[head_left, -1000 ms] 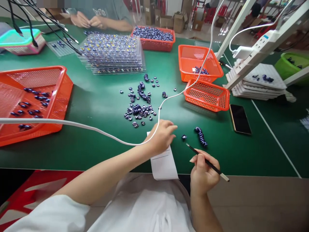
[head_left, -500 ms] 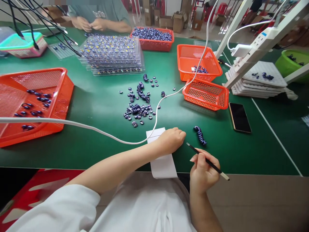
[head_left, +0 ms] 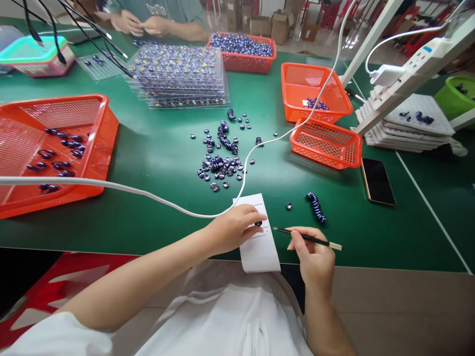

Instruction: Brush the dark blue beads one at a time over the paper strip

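My left hand (head_left: 234, 228), low over a narrow lined paper slip (head_left: 260, 257), pinches a small glossy dark blue bead (head_left: 259, 223) between thumb and fingers. Just to its right, my right hand (head_left: 315, 253) grips a thin black-handled tool (head_left: 310, 239) with a silvery tip and a cream end. That tip points left at the pinched bead, with a small gap between them. Above the right hand, a single bead (head_left: 288, 206) lies on the green table, beside a curved row of stacked beads (head_left: 316, 207).
Loose beads (head_left: 220, 167) lie beyond the white cable (head_left: 178, 209), which crosses the table. Orange baskets stand left (head_left: 106, 148) and right (head_left: 326, 146). Clear trays (head_left: 178, 74) are stacked at the back. A phone (head_left: 378, 181) lies right. Opposite, a person's hands (head_left: 143, 24) meet.
My left hand closed near the single bead's spot, then drew back left over the slip; a bead now shows in its fingers. The black-handled tool has tilted flatter, its tip shifting left.
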`<state>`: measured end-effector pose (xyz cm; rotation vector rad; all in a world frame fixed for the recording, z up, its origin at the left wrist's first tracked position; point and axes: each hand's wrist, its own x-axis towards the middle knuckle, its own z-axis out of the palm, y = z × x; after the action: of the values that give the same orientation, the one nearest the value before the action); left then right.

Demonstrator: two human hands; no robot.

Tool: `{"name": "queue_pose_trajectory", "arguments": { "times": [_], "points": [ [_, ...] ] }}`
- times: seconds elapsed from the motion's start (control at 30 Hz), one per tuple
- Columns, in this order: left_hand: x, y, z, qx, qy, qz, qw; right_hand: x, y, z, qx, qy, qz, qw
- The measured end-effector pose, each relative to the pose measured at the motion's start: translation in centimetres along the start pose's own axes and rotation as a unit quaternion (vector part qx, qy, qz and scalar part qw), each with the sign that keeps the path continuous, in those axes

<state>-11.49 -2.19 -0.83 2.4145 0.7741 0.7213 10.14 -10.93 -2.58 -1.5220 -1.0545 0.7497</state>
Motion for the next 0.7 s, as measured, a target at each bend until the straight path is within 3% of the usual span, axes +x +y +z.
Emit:
{"name": "queue_pose_trajectory", "arguments": {
  "times": [0.13,0.33,0.5,0.7],
  "points": [
    [-1.9,-0.5,0.4,0.017,-0.046,0.032,0.998,0.3,-0.3,0.4,-0.061,-0.062,0.017,0.996],
    [-2.7,-0.6,1.3,0.102,-0.073,0.069,0.99,0.8,-0.4,0.5,-0.078,-0.074,0.029,0.994],
    [-2.6,-0.7,1.5,0.115,-0.09,0.079,0.986,0.6,-0.6,0.4,-0.094,-0.049,0.047,0.993],
    [-2.6,-0.8,1.6,0.115,-0.103,0.071,0.986,0.6,-0.7,0.4,-0.077,-0.071,0.048,0.993]
  ]
}}
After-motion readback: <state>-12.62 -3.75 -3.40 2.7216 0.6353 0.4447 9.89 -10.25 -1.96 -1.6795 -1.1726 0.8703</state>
